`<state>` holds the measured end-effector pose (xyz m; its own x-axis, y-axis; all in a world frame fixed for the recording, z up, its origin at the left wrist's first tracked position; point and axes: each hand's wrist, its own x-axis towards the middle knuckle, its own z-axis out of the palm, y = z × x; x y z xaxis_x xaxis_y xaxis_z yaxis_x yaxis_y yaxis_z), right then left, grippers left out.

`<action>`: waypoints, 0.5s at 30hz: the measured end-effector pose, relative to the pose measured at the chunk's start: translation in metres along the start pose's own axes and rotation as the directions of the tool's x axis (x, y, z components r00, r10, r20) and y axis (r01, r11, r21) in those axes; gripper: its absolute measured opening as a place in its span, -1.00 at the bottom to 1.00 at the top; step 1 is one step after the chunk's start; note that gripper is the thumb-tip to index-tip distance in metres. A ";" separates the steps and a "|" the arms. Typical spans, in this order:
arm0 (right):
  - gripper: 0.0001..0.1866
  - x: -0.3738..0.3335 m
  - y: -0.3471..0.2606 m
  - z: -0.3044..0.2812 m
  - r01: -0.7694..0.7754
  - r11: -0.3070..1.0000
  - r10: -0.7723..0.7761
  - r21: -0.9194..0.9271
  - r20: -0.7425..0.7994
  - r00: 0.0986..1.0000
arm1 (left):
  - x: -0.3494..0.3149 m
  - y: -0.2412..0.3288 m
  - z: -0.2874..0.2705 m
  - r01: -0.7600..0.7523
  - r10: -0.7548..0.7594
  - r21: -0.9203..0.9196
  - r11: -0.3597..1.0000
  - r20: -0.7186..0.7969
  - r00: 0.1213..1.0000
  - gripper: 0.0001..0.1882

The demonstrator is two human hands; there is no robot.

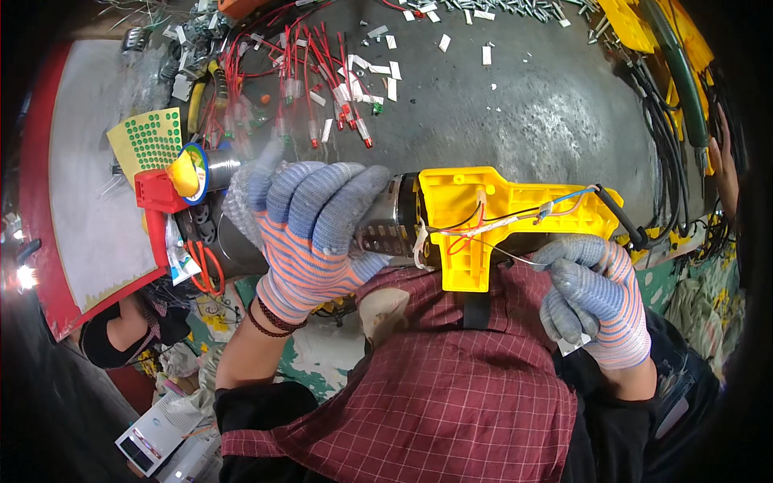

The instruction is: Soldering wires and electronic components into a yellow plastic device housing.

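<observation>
My left hand (322,221), in a striped knit glove with grey-blue fingers, is closed round the black cylindrical body (388,225) of a power tool. Joined to that body is an open yellow housing half (467,270), its ribbed inside facing up. Red, black, white and blue wires (503,219) run through it, and a black power cord (620,213) leaves at its right end. My right hand (592,294), gloved alike, pinches the end of a thin wire (515,257) coming from the housing. A small white piece (573,345) shows under its curled lower fingers.
Red-wired parts (314,72) and white tags (392,71) lie on the dark bench (515,113). At left are a solder spool (217,167), a sheet of green dots (147,138) and orange-handled scissors (211,274). Screws (515,10) lie behind; cables (656,137) and another person's hand (723,161) are at right.
</observation>
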<state>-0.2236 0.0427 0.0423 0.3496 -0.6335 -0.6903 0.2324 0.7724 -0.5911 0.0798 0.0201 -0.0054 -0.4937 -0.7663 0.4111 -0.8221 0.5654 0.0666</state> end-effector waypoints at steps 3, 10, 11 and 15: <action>-0.77 -0.003 0.007 0.001 0.024 0.998 -0.025 -0.054 -0.020 1.000 | 0.000 0.004 -0.007 0.014 -0.013 -0.011 1.000 0.036 0.999 -0.46; -0.81 -0.003 0.013 0.004 0.146 0.961 -0.151 -0.235 -0.005 0.988 | -0.001 0.000 -0.009 -0.012 0.014 -0.037 0.999 0.039 0.999 -0.43; -0.81 -0.003 0.013 0.005 0.143 0.962 -0.149 -0.231 -0.008 0.989 | -0.003 -0.001 -0.008 -0.016 0.018 -0.046 0.999 0.034 0.999 -0.42; -0.81 -0.001 0.012 0.006 0.181 0.942 -0.191 -0.281 -0.007 0.982 | -0.003 -0.004 -0.006 -0.035 0.035 -0.012 0.999 0.026 0.999 -0.38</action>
<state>-0.2158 0.0530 0.0378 0.2924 -0.7696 -0.5676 0.0273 0.6000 -0.7995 0.0865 0.0222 -0.0012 -0.5295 -0.7539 0.3890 -0.8012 0.5951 0.0628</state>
